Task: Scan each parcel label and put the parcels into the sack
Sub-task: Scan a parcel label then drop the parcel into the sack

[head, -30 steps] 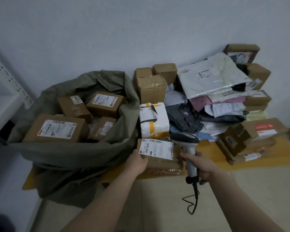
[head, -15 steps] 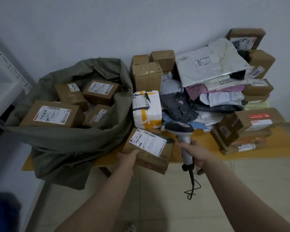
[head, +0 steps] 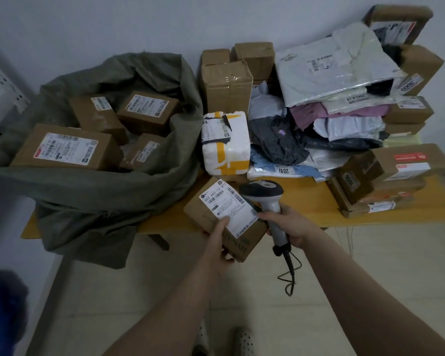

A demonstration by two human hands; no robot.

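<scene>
Cardboard parcel (head: 225,218) lifted nearer than before, label (head: 228,208) up, long axis diagonal, left hand (head: 217,246) gripping it, right hand (head: 289,224) clenching barcode scanner (head: 267,199).

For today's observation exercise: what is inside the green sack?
Four brown labelled boxes lie visible in the green sack; anything beneath them is covered.

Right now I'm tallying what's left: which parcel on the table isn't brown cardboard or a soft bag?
The white foam box with yellow tape, standing between the sack and the pile of bags.
</scene>
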